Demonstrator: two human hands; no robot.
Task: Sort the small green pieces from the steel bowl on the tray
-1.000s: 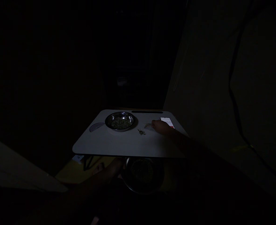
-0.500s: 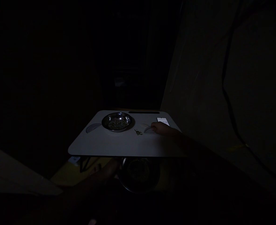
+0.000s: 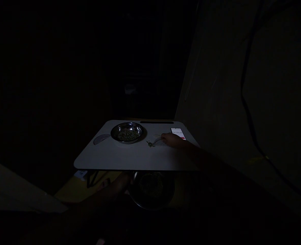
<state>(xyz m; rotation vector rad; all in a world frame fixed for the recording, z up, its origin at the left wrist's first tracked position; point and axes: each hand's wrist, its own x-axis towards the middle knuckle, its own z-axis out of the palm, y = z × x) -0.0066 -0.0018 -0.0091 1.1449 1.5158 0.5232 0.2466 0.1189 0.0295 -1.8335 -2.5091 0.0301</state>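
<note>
A low white table carries a shiny steel bowl with small greenish pieces in it. To its right lies a little heap of green bits. My right hand is just right of that heap, low over the tabletop, its fingers pinched together; what they hold, if anything, cannot be made out. A pale curved shape shows beside the fingertips. Below the table's near edge my left hand grips the left rim of a second, darker bowl, which has greenish contents. Deep shadow hides most of both arms.
A lit phone lies at the table's right, just behind my right hand. A semicircular marking is on the left of the tabletop, and a dark slot runs along the far edge. A cable hangs by the right wall.
My right hand has shifted slightly left, closer to the heap of green bits, and more of the phone screen shows. The left hand and both bowls stay practically in place.
</note>
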